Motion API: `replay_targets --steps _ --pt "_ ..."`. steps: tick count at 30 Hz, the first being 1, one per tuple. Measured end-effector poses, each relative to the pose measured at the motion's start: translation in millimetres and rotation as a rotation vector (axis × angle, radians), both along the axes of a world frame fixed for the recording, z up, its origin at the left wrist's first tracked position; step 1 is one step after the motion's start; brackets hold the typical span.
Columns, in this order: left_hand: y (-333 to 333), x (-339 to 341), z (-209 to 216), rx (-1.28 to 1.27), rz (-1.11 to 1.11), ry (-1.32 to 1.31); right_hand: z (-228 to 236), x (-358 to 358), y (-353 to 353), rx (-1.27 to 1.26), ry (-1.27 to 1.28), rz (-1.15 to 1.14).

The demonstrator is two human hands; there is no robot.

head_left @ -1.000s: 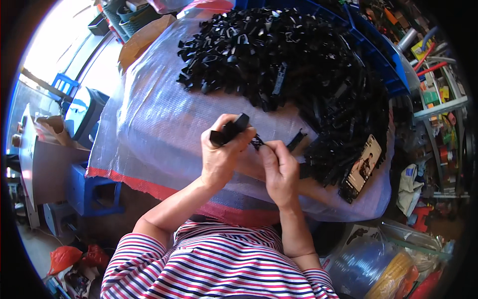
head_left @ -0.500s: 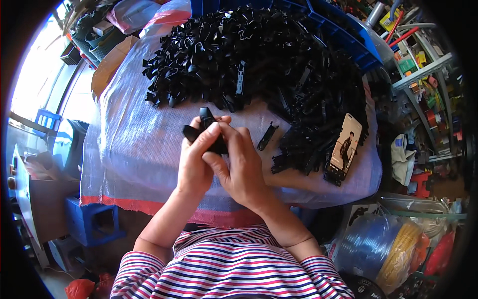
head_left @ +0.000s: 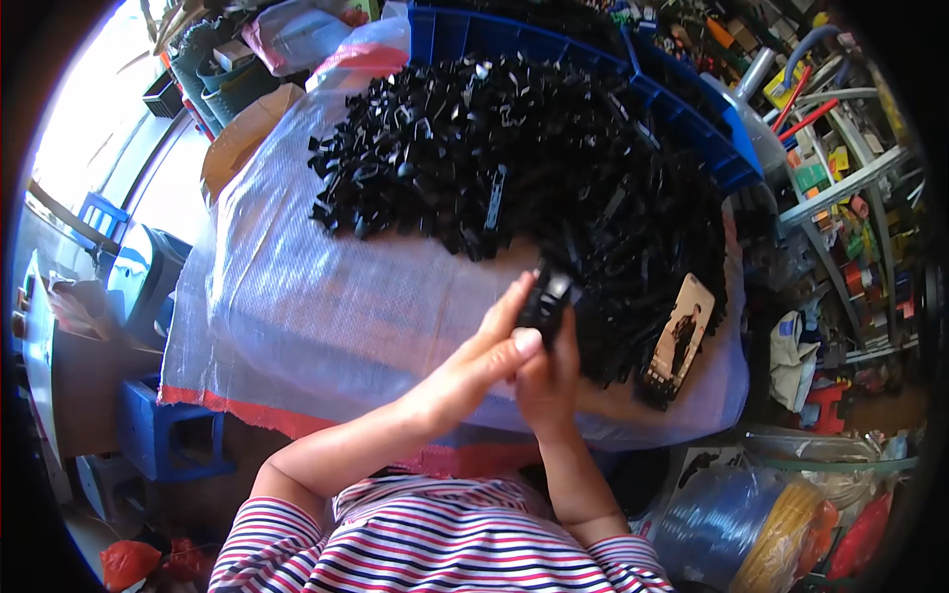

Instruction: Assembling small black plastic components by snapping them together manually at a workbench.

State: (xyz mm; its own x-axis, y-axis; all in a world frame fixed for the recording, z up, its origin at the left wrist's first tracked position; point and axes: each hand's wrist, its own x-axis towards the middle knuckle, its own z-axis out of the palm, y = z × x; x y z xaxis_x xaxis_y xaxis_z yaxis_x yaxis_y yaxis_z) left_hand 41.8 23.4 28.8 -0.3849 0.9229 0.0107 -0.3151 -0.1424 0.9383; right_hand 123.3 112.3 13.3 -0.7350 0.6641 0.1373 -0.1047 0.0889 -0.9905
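Note:
My left hand [head_left: 484, 364] and my right hand [head_left: 550, 381] are together at the near edge of a large heap of small black plastic parts [head_left: 445, 148]. Between them, both hands grip a black plastic part [head_left: 544, 304], which is blurred. The left thumb presses near its lower end, and the right fingers are partly hidden behind it. Whether it is one piece or several pressed together, I cannot tell. Longer black strips [head_left: 633, 257] lie on the heap's right side.
A white woven sheet [head_left: 297, 316] with a red hem covers the work surface. A phone [head_left: 680, 341] with a lit screen rests at the heap's right edge. Blue crates [head_left: 554, 42] stand behind. A blue stool [head_left: 178, 435] is at left, wrapped coils [head_left: 741, 524] at lower right.
Both hands have moved right, towards the strips, still holding black plastic. The view has shifted. The single strip that lay apart on the sheet no longer shows there.

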Motion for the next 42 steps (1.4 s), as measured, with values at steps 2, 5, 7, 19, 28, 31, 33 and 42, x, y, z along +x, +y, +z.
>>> replay_targets --steps 2,5,7,19,28,31,33,42 --pt "9 -6 4 0.004 -0.092 0.052 22 4 9 -0.495 0.046 -0.062" --pt "27 -9 8 -0.006 0.081 0.124 48 13 50 -0.724 0.230 0.058" --pt "37 -13 -5 -0.070 0.281 0.668 80 6 86 -0.864 0.337 -0.087" --pt "52 -9 -37 -0.080 0.318 1.216 186 -111 384 0.022 0.062 -0.445" --pt "39 -16 -34 -0.212 0.361 1.304 95 -55 137 1.301 -0.381 0.492" --pt "40 -17 -31 -0.219 0.447 1.354 57 -52 127 1.488 -0.428 0.316" --pt "33 -19 -31 -0.190 0.477 1.287 61 -45 125 1.274 -0.334 0.326" --pt "-18 -18 23 0.114 0.282 0.499 160 -80 233 0.761 -0.058 0.014"
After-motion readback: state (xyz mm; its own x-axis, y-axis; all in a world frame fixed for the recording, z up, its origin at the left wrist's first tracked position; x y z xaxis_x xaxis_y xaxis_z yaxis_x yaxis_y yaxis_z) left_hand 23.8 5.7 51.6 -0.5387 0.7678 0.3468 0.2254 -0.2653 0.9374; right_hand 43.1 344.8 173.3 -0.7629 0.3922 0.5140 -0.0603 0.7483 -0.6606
